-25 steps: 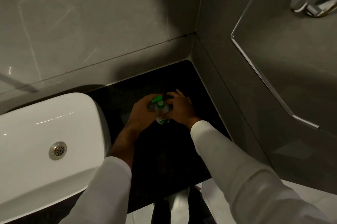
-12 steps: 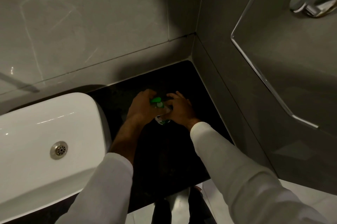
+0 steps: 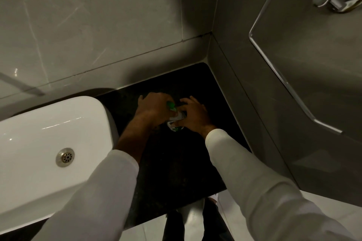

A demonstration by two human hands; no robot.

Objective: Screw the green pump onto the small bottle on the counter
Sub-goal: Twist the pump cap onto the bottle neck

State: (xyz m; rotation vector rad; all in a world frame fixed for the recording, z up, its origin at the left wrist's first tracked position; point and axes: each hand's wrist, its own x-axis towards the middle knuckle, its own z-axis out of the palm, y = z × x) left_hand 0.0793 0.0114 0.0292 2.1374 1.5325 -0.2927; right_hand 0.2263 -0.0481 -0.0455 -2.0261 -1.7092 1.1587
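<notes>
The bottle (image 3: 175,123) is small and pale, with a white label that carries green print near its base; only its lower body and a strip of its shoulder show between the two hands. It stands on the black counter (image 3: 176,162), in the corner where the grey walls meet, to the right of the white sink (image 3: 39,142). The pump (image 3: 171,105) is bright green and sits at the top of the bottle; only a small part of its head shows, the rest is under the left fingers.

The left hand (image 3: 152,109) is curled over the pump from the left, fingers closed on it, knuckles up. The right hand (image 3: 194,117) wraps the bottle's body from the right, thumb across the label and fingers spread loosely behind. Both white sleeves (image 3: 254,182) reach in from the bottom edge.

Against the frame half a second ago, the left hand has rolled further over the top, so less green shows than before; a second ago the pump's spout stood out plainly between the hands. The right hand keeps much the same grip on the bottle, and the bottle has stayed at the same spot on the counter. The view has hardly shifted.
</notes>
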